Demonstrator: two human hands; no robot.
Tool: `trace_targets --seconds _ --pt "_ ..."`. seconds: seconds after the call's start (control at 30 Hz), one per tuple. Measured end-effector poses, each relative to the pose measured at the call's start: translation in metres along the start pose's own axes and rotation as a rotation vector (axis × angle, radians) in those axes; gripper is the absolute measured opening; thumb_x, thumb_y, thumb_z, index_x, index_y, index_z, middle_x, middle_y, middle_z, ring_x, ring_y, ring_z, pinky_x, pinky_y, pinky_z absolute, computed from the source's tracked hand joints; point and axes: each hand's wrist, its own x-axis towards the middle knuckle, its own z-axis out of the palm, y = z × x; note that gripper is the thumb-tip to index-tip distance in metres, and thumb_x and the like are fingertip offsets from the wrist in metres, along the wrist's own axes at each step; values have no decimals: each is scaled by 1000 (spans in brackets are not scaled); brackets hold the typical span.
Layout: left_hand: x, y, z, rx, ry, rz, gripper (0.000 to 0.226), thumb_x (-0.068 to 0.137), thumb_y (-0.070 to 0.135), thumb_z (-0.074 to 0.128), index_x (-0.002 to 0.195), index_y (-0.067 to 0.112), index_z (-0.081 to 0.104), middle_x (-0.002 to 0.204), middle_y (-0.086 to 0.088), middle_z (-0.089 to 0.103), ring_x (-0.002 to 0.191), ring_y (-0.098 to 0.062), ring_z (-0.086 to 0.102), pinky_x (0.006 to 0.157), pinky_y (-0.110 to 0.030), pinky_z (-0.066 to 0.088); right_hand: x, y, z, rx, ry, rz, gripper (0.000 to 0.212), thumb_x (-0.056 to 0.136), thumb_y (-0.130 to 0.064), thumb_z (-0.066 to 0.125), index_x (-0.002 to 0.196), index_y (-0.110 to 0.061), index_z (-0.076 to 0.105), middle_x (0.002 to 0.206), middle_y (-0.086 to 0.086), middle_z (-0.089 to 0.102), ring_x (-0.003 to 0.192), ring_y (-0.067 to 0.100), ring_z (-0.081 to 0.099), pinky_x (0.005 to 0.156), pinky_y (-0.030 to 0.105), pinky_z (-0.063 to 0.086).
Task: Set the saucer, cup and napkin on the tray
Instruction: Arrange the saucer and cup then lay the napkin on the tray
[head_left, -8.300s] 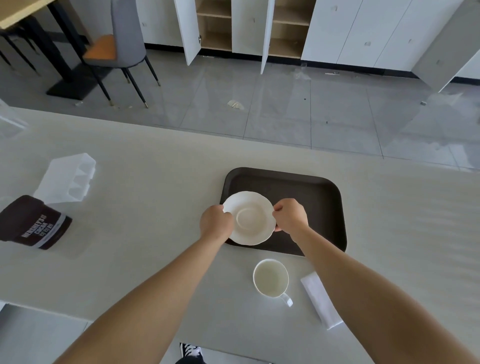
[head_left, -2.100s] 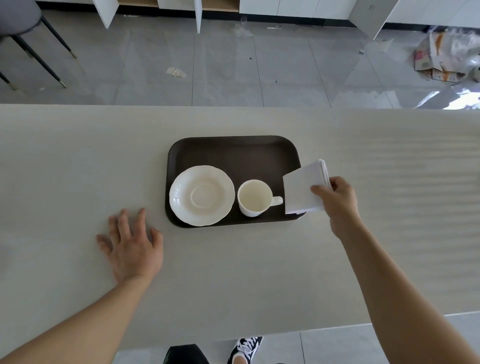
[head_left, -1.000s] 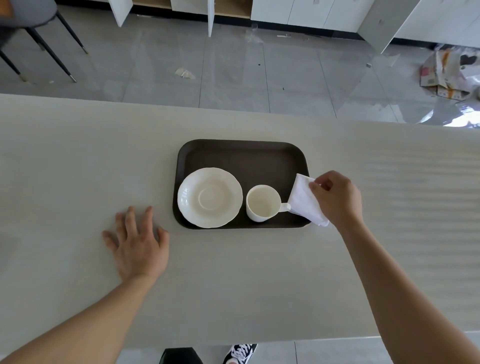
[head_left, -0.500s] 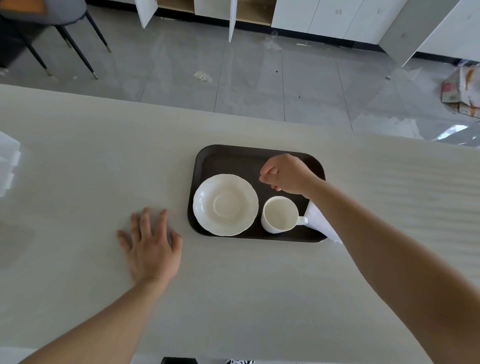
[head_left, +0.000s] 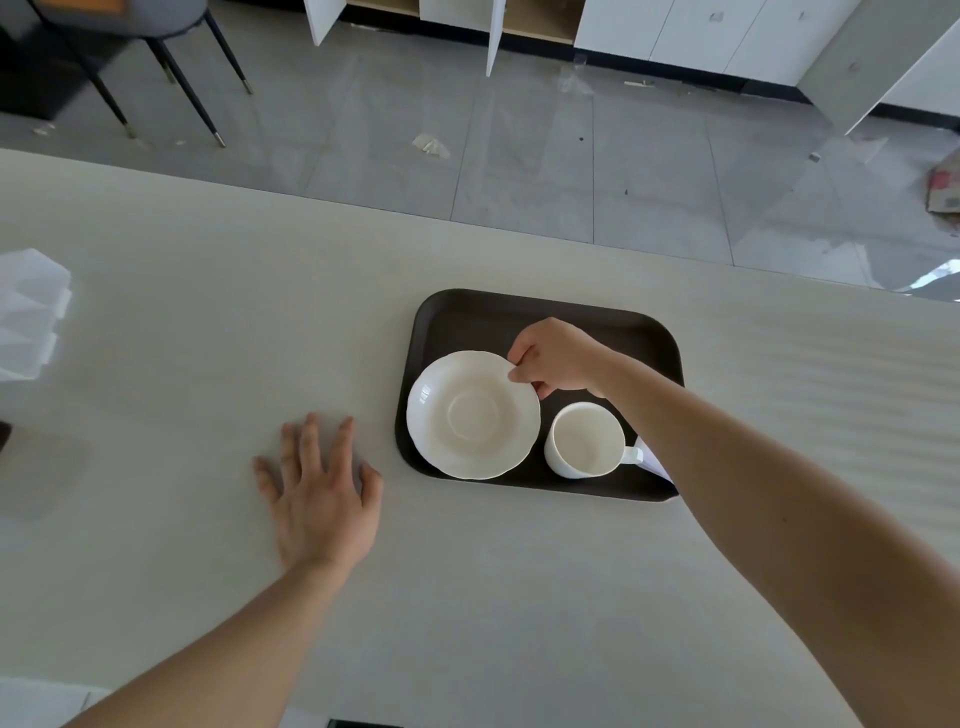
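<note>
A dark brown tray (head_left: 467, 317) lies on the pale table. On its left half rests a white scalloped saucer (head_left: 470, 415). A white cup (head_left: 584, 441) stands upright to the saucer's right, handle pointing right. A sliver of the white napkin (head_left: 655, 464) shows at the tray's right end, mostly hidden under my right forearm. My right hand (head_left: 558, 358) pinches the saucer's far right rim between thumb and fingers. My left hand (head_left: 322, 499) lies flat on the table left of the tray, fingers spread, holding nothing.
A clear plastic container (head_left: 31, 322) sits at the table's left edge. Beyond the table's far edge is grey tiled floor with a chair (head_left: 156, 62), open white cupboards (head_left: 493, 31) and a scrap of paper (head_left: 430, 146).
My right hand has let go of the napkin, crossed over the tray to the left and closed on the saucer's rim. The left hand has stayed flat on the table.
</note>
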Motion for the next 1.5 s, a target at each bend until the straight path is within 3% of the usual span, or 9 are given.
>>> trace_targets --seconds 0.47,0.9,1.5 --pt "0 0 1 24 -5 -2 59 87 37 37 143 23 47 155 -15 38 148 -36 24 118 -62 10 14 1 4 92 74 54 18 85 -4 71 80 -21 72 78 5 77 59 19 75 77 38 62" --pt "0 1 -2 45 -20 -6 58 86 35 37 142 23 50 155 -14 39 148 -38 26 118 -63 13 29 6 -3 344 213 187 14 84 1 72 88 -11 74 84 10 76 60 22 75 64 32 64" --pt "0 1 -3 45 -11 2 58 86 35 38 142 22 50 153 -16 41 147 -39 28 118 -63 13 41 7 -5 575 310 292 14 83 5 70 83 -9 70 88 12 74 69 29 76 72 42 64"
